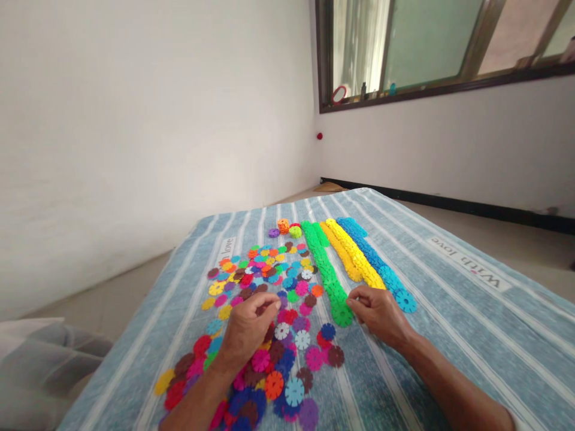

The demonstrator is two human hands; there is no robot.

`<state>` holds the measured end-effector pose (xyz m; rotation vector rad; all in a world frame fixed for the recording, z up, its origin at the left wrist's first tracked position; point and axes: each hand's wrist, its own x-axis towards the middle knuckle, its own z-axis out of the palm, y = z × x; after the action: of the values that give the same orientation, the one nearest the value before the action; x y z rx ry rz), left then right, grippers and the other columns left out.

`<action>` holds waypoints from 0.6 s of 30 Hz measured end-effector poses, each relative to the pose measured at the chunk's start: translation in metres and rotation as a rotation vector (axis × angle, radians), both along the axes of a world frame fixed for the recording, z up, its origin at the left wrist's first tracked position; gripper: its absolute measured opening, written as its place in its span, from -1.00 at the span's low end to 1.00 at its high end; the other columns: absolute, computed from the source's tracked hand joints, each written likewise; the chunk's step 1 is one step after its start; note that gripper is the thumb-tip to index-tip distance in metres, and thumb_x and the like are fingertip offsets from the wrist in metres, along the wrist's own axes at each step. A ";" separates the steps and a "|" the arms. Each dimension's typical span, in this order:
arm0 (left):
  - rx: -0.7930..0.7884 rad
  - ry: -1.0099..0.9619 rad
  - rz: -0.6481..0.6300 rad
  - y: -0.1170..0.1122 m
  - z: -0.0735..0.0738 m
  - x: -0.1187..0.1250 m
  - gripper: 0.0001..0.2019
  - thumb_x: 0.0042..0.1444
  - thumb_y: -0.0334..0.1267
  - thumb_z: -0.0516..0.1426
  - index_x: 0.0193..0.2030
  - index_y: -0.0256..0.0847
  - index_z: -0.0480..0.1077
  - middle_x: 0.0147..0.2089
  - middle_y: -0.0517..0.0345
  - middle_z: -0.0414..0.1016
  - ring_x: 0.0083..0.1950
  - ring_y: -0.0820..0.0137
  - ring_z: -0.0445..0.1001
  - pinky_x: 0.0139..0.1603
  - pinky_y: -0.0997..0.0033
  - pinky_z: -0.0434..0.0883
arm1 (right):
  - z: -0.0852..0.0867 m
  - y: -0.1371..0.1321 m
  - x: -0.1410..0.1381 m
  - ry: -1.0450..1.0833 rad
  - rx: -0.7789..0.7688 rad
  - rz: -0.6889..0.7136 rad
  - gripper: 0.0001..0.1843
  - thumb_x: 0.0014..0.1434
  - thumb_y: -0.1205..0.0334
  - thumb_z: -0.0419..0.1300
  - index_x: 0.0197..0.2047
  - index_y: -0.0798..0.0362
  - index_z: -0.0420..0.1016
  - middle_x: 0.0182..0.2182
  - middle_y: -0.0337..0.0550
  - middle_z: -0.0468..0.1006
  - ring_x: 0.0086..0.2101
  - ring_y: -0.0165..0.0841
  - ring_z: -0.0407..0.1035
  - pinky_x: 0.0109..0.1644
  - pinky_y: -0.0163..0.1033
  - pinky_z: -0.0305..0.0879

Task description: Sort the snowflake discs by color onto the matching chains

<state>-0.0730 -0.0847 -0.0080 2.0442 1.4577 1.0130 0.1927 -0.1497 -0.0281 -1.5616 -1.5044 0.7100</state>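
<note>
Discs [282, 330] in many colours lie loose and flat on the bed [449, 335], spreading from the lower edge up toward the middle of its blue striped sheet, some overlapping. The left hand [249, 332] rests on this scatter, knuckles up, fingers curled and fingertips drawn together at its one o'clock side; whether a disc sits between them I cannot tell. At three o'clock from it, well apart, the right hand [380, 314] lies on the sheet with its fingers bunched and its fingertips just against the near end of the green row [327, 272]; whether they pinch a disc there or only touch it I cannot tell. That row is a long chain of green discs running from the right hand toward twelve o'clock, leaning slightly left. Just beside it at three o'clock lies the yellow row [353, 254], and beside that the blue row [375, 258], whose near end reaches past the right hand at its one o'clock. At the far end of the scatter, at eleven o'clock from the green row's top, stand small stacks: an orange stack [283, 225], a green stack [295, 231] and a purple stack [274, 232]. A label [471, 270] reading "With love" is printed on the sheet at three o'clock. Beyond the bed are white walls and a window [426, 48] at one o'clock.
</note>
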 end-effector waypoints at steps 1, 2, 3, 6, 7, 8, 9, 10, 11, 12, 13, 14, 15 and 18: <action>0.004 0.003 0.001 0.002 -0.002 -0.002 -0.78 -0.01 -0.12 0.13 -0.39 -0.19 0.54 -0.45 0.23 0.56 -0.45 0.44 0.46 -0.42 0.53 0.38 | 0.000 0.000 0.000 0.003 0.002 -0.005 -0.74 0.09 0.10 0.06 -0.47 0.06 0.43 -0.71 -0.34 0.28 -0.64 -0.45 0.14 -0.52 -0.33 0.01; 0.006 0.005 -0.001 0.003 -0.004 -0.004 -0.77 0.00 -0.12 0.12 -0.38 -0.19 0.54 -0.43 0.22 0.57 -0.43 0.43 0.47 -0.40 0.52 0.38 | -0.001 0.000 0.000 0.003 0.004 -0.007 -0.73 0.10 0.08 0.06 -0.46 0.06 0.44 -0.70 -0.34 0.28 -0.63 -0.45 0.13 -0.52 -0.33 0.01; 0.007 0.007 -0.001 0.004 -0.005 -0.005 -0.77 0.01 -0.12 0.11 -0.38 -0.19 0.54 -0.42 0.22 0.57 -0.42 0.42 0.48 -0.39 0.52 0.39 | -0.002 -0.001 0.000 0.001 0.008 -0.008 -0.72 0.10 0.07 0.05 -0.46 0.06 0.44 -0.70 -0.33 0.28 -0.63 -0.45 0.14 -0.52 -0.32 0.01; 0.010 0.026 -0.009 0.005 -0.008 -0.007 -0.77 0.02 -0.13 0.10 -0.39 -0.19 0.53 -0.42 0.22 0.57 -0.40 0.42 0.48 -0.35 0.51 0.39 | -0.005 0.000 0.000 -0.008 0.023 -0.004 -0.71 0.12 0.06 0.05 -0.45 0.06 0.45 -0.70 -0.33 0.28 -0.62 -0.44 0.15 -0.50 -0.32 0.02; 0.010 0.031 -0.014 0.005 -0.008 -0.007 -0.78 0.02 -0.14 0.10 -0.40 -0.19 0.53 -0.42 0.22 0.57 -0.40 0.43 0.48 -0.34 0.51 0.39 | -0.007 0.000 0.000 -0.010 0.026 -0.001 -0.71 0.12 0.06 0.05 -0.45 0.07 0.45 -0.70 -0.33 0.27 -0.62 -0.44 0.15 -0.50 -0.31 0.03; 0.010 0.034 -0.020 0.004 -0.007 -0.006 -0.78 0.02 -0.14 0.10 -0.40 -0.19 0.52 -0.42 0.22 0.57 -0.39 0.43 0.49 -0.33 0.51 0.39 | -0.008 0.000 0.000 -0.011 0.028 0.001 -0.71 0.12 0.06 0.06 -0.45 0.07 0.45 -0.70 -0.33 0.27 -0.62 -0.44 0.15 -0.50 -0.31 0.02; 0.009 0.036 -0.026 0.004 -0.007 -0.006 -0.79 0.02 -0.15 0.10 -0.40 -0.19 0.52 -0.42 0.22 0.57 -0.39 0.43 0.49 -0.33 0.51 0.39 | -0.009 0.000 0.000 -0.013 0.030 0.003 -0.71 0.13 0.06 0.06 -0.45 0.07 0.45 -0.70 -0.33 0.27 -0.62 -0.44 0.16 -0.50 -0.32 0.02; 0.006 0.036 -0.029 0.003 -0.006 -0.005 -0.79 0.02 -0.16 0.10 -0.41 -0.19 0.52 -0.41 0.22 0.57 -0.38 0.42 0.49 -0.33 0.51 0.39 | -0.010 0.000 -0.001 -0.013 0.032 0.004 -0.70 0.13 0.06 0.06 -0.45 0.07 0.45 -0.70 -0.33 0.27 -0.61 -0.44 0.16 -0.50 -0.32 0.01; 0.003 0.037 -0.030 0.002 -0.006 -0.004 -0.79 0.02 -0.16 0.10 -0.41 -0.19 0.52 -0.41 0.22 0.57 -0.38 0.42 0.50 -0.33 0.51 0.39 | -0.010 0.000 -0.001 -0.014 0.034 0.004 -0.70 0.14 0.06 0.06 -0.45 0.07 0.45 -0.70 -0.33 0.27 -0.62 -0.44 0.16 -0.50 -0.32 0.01; -0.002 0.038 -0.028 0.002 -0.005 -0.003 -0.79 0.02 -0.16 0.09 -0.41 -0.19 0.51 -0.41 0.22 0.57 -0.38 0.42 0.50 -0.34 0.51 0.39 | -0.010 0.000 0.000 -0.013 0.035 0.003 -0.69 0.14 0.05 0.06 -0.45 0.07 0.45 -0.70 -0.34 0.26 -0.62 -0.44 0.15 -0.50 -0.32 0.00; -0.009 0.040 -0.027 0.001 -0.005 -0.003 -0.79 0.02 -0.16 0.09 -0.42 -0.19 0.51 -0.42 0.22 0.57 -0.38 0.42 0.50 -0.34 0.51 0.39 | -0.011 0.000 0.000 -0.012 0.037 0.000 -0.69 0.14 0.05 0.06 -0.45 0.07 0.45 -0.70 -0.34 0.26 -0.62 -0.45 0.15 -0.51 -0.32 0.00; -0.016 0.040 -0.025 0.001 -0.005 -0.003 -0.79 0.02 -0.16 0.09 -0.42 -0.19 0.51 -0.42 0.21 0.57 -0.38 0.42 0.50 -0.35 0.51 0.39 | -0.010 0.000 0.000 -0.010 0.040 -0.004 -0.69 0.14 0.05 0.06 -0.45 0.07 0.45 -0.70 -0.34 0.26 -0.62 -0.45 0.14 -0.51 -0.32 -0.01; -0.023 0.041 -0.024 0.001 -0.006 -0.003 -0.79 0.02 -0.16 0.09 -0.41 -0.19 0.51 -0.42 0.21 0.57 -0.38 0.42 0.50 -0.35 0.51 0.39 | -0.010 0.000 0.000 -0.008 0.043 -0.008 -0.69 0.14 0.05 0.06 -0.45 0.07 0.46 -0.70 -0.34 0.26 -0.63 -0.46 0.13 -0.51 -0.32 -0.01; -0.033 0.043 -0.026 0.002 -0.007 -0.004 -0.78 0.01 -0.16 0.09 -0.41 -0.19 0.52 -0.43 0.22 0.57 -0.39 0.42 0.50 -0.35 0.51 0.39 | -0.008 0.000 0.001 0.005 0.062 -0.023 -0.69 0.12 0.05 0.06 -0.45 0.07 0.46 -0.70 -0.34 0.27 -0.63 -0.46 0.12 -0.52 -0.33 0.00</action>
<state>-0.0769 -0.0829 -0.0149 2.0688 1.4553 0.9338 0.1937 -0.1499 -0.0362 -1.5274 -1.4883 0.6478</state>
